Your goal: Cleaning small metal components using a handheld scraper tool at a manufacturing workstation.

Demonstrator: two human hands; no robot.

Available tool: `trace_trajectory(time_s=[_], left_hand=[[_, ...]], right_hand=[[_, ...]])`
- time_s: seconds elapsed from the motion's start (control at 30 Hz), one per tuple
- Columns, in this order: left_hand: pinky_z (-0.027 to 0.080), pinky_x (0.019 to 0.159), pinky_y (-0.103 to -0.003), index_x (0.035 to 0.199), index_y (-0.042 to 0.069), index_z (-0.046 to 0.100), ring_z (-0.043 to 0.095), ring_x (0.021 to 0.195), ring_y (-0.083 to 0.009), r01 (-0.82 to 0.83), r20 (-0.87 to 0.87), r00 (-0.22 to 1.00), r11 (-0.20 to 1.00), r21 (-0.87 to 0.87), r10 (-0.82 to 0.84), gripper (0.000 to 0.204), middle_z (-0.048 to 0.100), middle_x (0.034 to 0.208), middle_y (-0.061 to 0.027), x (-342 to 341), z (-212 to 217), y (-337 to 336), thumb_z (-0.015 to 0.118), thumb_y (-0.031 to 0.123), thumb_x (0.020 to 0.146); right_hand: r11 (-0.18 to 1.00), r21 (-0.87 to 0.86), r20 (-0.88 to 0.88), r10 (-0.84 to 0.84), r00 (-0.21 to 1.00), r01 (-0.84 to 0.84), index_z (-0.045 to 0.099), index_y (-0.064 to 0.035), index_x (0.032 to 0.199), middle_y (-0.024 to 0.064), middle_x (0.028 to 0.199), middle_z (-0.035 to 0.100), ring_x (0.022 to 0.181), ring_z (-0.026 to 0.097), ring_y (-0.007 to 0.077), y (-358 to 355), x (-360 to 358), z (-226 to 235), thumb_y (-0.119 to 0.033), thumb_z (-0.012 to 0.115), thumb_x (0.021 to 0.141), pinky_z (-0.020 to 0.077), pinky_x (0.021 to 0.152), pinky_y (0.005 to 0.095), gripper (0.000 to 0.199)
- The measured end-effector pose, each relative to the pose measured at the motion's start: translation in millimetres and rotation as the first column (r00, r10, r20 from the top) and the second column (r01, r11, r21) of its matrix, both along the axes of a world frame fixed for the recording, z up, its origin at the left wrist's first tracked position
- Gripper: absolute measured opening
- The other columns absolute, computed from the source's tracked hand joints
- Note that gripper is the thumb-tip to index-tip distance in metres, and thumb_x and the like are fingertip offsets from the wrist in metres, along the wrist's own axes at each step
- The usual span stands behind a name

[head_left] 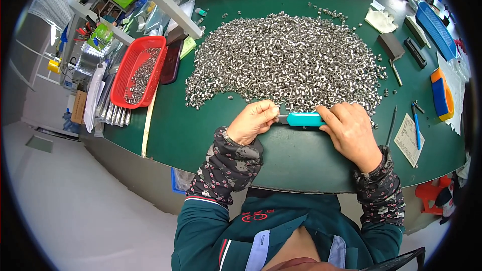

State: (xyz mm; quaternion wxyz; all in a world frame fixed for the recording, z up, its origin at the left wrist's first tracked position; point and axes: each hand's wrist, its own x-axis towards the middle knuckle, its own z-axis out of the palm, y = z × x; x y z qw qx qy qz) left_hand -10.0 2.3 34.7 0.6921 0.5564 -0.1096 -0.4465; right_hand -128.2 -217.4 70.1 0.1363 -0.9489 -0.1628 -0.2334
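Observation:
My right hand is closed around the teal handle of a knife, held level just above the near edge of the pile. Its grey blade points left and meets the fingertips of my left hand. Thumb and forefinger of that hand are pinched on a small metal ring, mostly covered by the fingers. In front of both hands spreads a large heap of small silvery metal rings on the green tabletop.
At left stands a red basket with some metal rings inside, near a dark case and white shelf posts. On the right are a grey block, a blue-and-orange tape roll, a blue pen, a paper slip and a blue tray.

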Motion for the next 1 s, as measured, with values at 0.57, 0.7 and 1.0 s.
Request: trace_trajectory(time_s=[0.57, 0.7, 1.0], left_hand=[[0.023, 0.041, -0.013, 0.086, 0.004, 0.053, 0.032, 0.051, -0.0012, 0.075, -0.026, 0.997, 0.996, -0.051, -0.077, 0.015, 0.048, 0.071, -0.0007, -3.4, -1.7, -3.3, 0.051, 0.019, 0.088], [0.024, 0.040, -0.015, 0.089, 0.004, 0.051, 0.030, 0.048, -0.0005, -0.108, 0.005, 0.994, 0.966, -0.237, 0.112, 0.009, 0.047, 0.073, 0.0008, -5.0, -4.8, -5.4, 0.050, 0.013, 0.088], [0.027, 0.042, -0.015, 0.095, 0.004, 0.051, 0.034, 0.051, -0.0021, -0.190, 0.032, 0.978, 0.939, -0.286, 0.208, 0.010, 0.050, 0.080, -0.0016, -6.3, -3.8, -8.5, 0.053, 0.007, 0.085]], right_hand=[[0.989, -0.145, 0.221, -0.002, 0.975, 0.035, 0.057, -0.0086, 0.098, 0.0015, 0.070, 0.044, 0.065, 0.046, 0.0149, -5.5, 2.5, 4.2, -0.011, 0.058, 0.067, 0.0330, 0.059, 0.0297, 0.031], [0.996, 0.070, 0.060, -0.067, 0.996, 0.063, 0.057, -0.0074, 0.098, 0.0050, 0.069, 0.046, 0.064, 0.048, 0.0197, -3.5, 1.4, -1.5, -0.016, 0.067, 0.064, 0.0349, 0.058, 0.0318, 0.037], [0.945, 0.313, -0.224, -0.028, 0.974, 0.099, 0.056, -0.0062, 0.096, 0.0094, 0.069, 0.050, 0.062, 0.053, 0.0272, 3.6, -1.8, -6.4, -0.019, 0.061, 0.074, 0.0422, 0.054, 0.0381, 0.025]])
